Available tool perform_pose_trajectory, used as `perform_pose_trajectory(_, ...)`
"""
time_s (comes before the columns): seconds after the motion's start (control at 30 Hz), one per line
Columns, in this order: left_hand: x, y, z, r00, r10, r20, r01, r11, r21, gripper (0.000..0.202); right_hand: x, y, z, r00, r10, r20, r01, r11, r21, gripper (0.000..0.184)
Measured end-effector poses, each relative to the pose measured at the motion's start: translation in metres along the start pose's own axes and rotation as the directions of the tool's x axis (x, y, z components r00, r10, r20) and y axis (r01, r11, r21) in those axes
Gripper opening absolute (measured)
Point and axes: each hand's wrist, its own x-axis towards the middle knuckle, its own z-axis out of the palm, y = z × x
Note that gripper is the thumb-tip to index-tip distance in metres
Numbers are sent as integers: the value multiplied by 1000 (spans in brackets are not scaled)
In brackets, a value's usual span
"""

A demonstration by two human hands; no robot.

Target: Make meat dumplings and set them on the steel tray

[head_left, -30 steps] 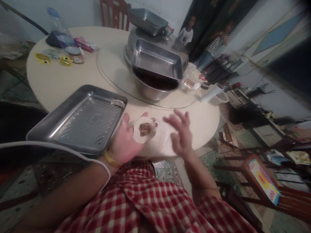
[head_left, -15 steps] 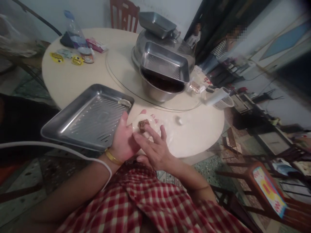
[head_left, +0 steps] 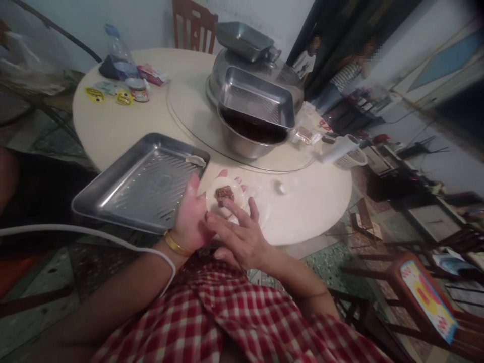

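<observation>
My left hand (head_left: 192, 218) cradles a round, pale dumpling wrapper (head_left: 237, 190) on its palm and fingers. A small mound of brown meat filling (head_left: 224, 193) sits in the wrapper's middle. Over the near edge of the wrapper, my right hand (head_left: 242, 237) has its fingers stretched and apart, the index fingertip at the filling. Left of the hands, a shallow metal tray (head_left: 139, 171) holds one folded, pale dumpling (head_left: 195, 161) in its far right corner.
A metal bowl (head_left: 247, 147) of dark contents, with a smaller tray (head_left: 259, 96) resting on it, stands on the turntable. Behind is a large lidded pan (head_left: 221, 68). A small white lump (head_left: 280, 187) lies right of my hands. A white cable (head_left: 113, 242) crosses my left forearm. Two people stand far back.
Both hands stay nearly in place over the wrapper. More of the filling shows now, with the right fingers slightly lower. The view has shifted a little.
</observation>
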Motion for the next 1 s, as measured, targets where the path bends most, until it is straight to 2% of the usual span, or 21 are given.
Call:
perform_pose_trajectory(0.13,1,-3,1,1000,14,22,-14,1000,0,64,5,5,-5,999,35,-10,-35,999,-30,48)
perform_pose_trajectory(0.3,7,-13,-6,996,-11,84,14,999,-36,63,23,22,2,996,89,20,-88,994,-58,49)
perform_pose_trajectory(0.47,12,-12,-12,992,28,123,-22,999,-49,60,32,44,2,981,194,10,-194,981,4,42)
perform_pose_trajectory(0.57,11,-7,-11,993,32,109,-27,998,-49,61,33,48,-3,980,198,26,-199,979,46,41)
perform_pose_trajectory(0.63,10,-2,-11,995,39,95,-34,998,-57,60,31,47,-7,982,186,-16,-185,981,54,40)
perform_pose_trajectory(0.8,7,8,-9,993,64,100,-63,998,-16,62,8,45,-8,956,150,-251,-164,986,-36,39)
perform_pose_trajectory(0.9,3,9,-4,991,75,110,-75,997,-4,62,-10,45,-1,948,112,-300,-156,980,-126,36)
perform_pose_trajectory(1.0,0,6,3,995,75,71,-77,996,37,63,-22,47,8,942,81,-325,-150,970,-191,33)
